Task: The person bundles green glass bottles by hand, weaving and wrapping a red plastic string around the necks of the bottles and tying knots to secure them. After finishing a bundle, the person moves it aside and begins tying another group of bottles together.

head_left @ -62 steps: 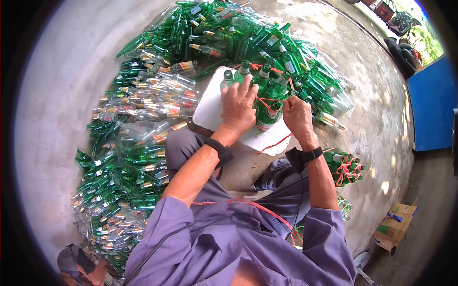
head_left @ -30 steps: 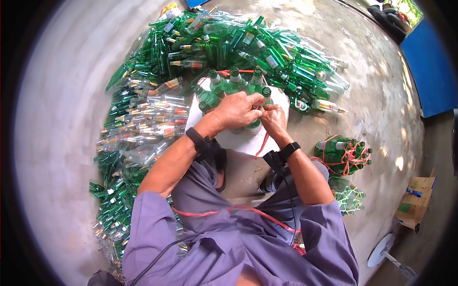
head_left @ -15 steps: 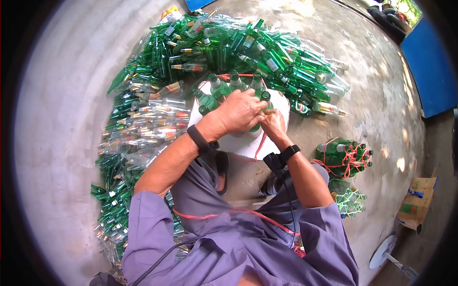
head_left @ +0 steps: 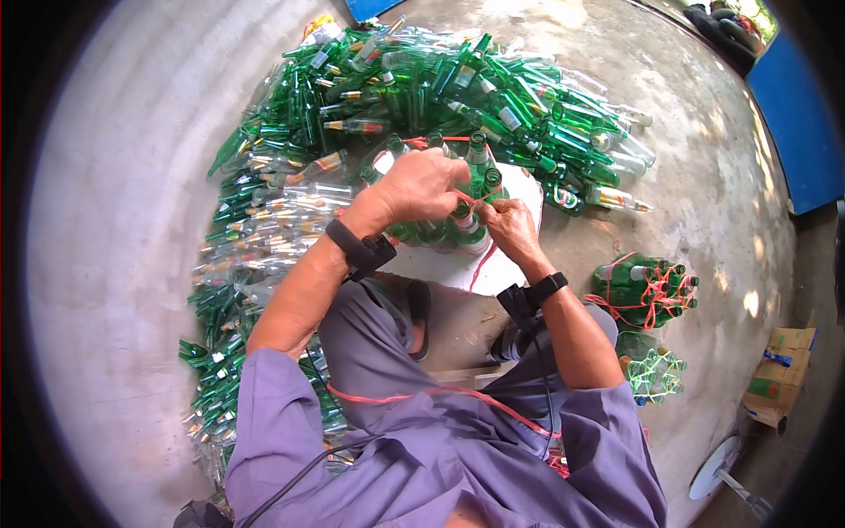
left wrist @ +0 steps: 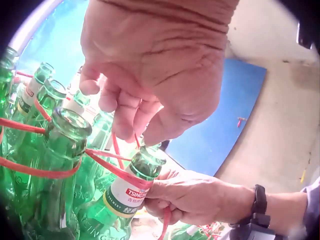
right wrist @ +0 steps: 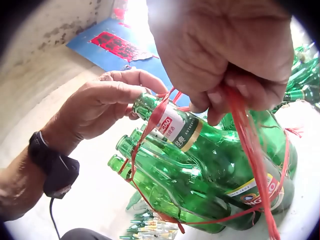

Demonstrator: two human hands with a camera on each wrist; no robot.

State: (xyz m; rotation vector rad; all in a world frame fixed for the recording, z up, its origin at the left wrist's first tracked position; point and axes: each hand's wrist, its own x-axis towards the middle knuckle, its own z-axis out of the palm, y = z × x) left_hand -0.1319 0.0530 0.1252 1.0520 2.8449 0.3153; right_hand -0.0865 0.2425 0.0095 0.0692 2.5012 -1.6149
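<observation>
A cluster of upright green glass bottles (head_left: 476, 155) stands on a white board (head_left: 440, 269) before the person, with red plastic twine (right wrist: 250, 145) looped round the necks and bodies. The left hand (head_left: 421, 187) is over the near bottles. In the left wrist view its thumb and fingertips pinch a red strand just above the mouth of a labelled bottle (left wrist: 131, 192). At that bottle's neck, the right hand (head_left: 512, 231) grips the twine in curled fingers, and a loose tail hangs below. The left hand hides several bottle tops in the head view.
Heaps of loose green bottles (head_left: 414, 97) and clear bottles (head_left: 273, 224) curve round the far and left sides. At right stand a red-tied bottle bundle (head_left: 641, 289) and a green-tied one (head_left: 655, 373). A cardboard box (head_left: 780, 374) lies farther right. Red twine (head_left: 387, 399) crosses the lap.
The hands were apart with twine stretched between them, then met at the near bottle. Over the last half second the left hand has drawn slightly up and left, uncovering that bottle's top.
</observation>
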